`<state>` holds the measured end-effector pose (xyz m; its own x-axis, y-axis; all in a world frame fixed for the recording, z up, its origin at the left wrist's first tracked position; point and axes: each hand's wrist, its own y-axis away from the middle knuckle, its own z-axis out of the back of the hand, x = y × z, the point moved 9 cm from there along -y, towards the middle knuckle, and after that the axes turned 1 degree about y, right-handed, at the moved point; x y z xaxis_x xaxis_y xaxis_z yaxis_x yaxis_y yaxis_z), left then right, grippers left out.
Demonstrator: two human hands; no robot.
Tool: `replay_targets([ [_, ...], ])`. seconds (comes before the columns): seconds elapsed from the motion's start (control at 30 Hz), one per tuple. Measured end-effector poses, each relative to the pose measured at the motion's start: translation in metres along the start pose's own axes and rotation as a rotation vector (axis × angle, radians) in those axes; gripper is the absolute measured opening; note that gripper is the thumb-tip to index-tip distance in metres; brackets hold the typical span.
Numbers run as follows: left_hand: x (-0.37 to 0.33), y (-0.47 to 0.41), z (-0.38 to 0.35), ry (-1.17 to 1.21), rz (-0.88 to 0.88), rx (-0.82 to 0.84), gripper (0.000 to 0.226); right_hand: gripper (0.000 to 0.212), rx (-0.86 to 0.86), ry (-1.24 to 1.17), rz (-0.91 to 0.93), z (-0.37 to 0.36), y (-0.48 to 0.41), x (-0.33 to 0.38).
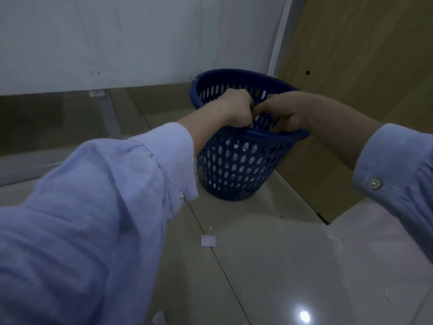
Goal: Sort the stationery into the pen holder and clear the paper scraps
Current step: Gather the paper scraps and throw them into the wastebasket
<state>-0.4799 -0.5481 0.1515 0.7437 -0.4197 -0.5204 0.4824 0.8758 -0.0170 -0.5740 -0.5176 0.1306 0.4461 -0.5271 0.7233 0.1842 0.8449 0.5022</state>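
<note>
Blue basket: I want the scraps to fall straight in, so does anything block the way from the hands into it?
Nothing visible does. The left hand and right hand are over the open mouth of the blue basket; no lid covers it. One paper scrap lies outside it.

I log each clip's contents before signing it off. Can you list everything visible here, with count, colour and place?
waste basket: one, dark blue, perforated, standing on the floor beside the wooden panel.
paper scraps: at least two, white, lying on the floor nearer the camera than the basket, one at the bottom edge.
floor: glossy pale tiles, below.
wall: white, behind the basket.
wooden panel: one, light brown, right.
post: one, grey, left background.
sleeves: two, light blue, buttoned cuffs.
left hand and right hand: together over the basket's mouth, fingers curled; what they hold is hidden.
</note>
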Motion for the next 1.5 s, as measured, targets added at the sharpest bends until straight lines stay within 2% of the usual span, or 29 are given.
replay_targets([
  [0.07, -0.002, 0.009, 0.003, -0.012, -0.028, -0.007, 0.026, 0.057, -0.034, 0.035, 0.026, -0.002, -0.001, 0.005],
  [0.1, -0.004, 0.014, 0.007, -0.014, -0.051, -0.033, 0.022, 0.059, -0.042, 0.04, 0.039, -0.003, 0.0, 0.008],
  [0.17, -0.002, 0.022, 0.015, -0.025, -0.061, -0.092, 0.006, 0.037, -0.061, 0.028, 0.067, -0.009, 0.002, 0.013],
  [0.23, 0.004, 0.03, 0.027, -0.023, -0.045, -0.188, 0.009, 0.026, -0.135, 0.021, 0.105, -0.006, 0.004, 0.02],
  [0.4, 0.038, 0.059, 0.06, 0.065, 0.035, -0.372, 0.032, 0.059, -0.312, 0.054, 0.34, -0.012, 0.011, 0.054],
  [0.5, 0.059, 0.085, 0.081, 0.021, 0.068, -0.435, 0.041, 0.063, -0.417, 0.126, 0.489, -0.026, 0.021, 0.077],
  [0.57, 0.075, 0.106, 0.093, -0.025, 0.098, -0.455, 0.045, 0.063, -0.421, 0.156, 0.584, -0.047, 0.031, 0.091],
  [0.7, 0.12, 0.158, 0.113, -0.112, 0.195, -0.451, 0.051, 0.061, -0.285, 0.204, 0.716, -0.111, 0.044, 0.108],
  [1.0, 0.226, 0.318, 0.134, -0.229, 0.501, -0.429, 0.045, 0.06, 0.004, 0.417, 0.783, -0.258, 0.072, 0.116],
  [1.23, 0.291, 0.479, 0.091, -0.138, 0.834, -0.386, 0.045, 0.055, 0.283, 0.536, 0.804, -0.384, 0.109, 0.089],
  [1.5, 0.3, 0.614, 0.03, 0.038, 1.074, -0.396, 0.042, 0.058, 0.609, 0.659, 0.766, -0.502, 0.169, 0.025],
])
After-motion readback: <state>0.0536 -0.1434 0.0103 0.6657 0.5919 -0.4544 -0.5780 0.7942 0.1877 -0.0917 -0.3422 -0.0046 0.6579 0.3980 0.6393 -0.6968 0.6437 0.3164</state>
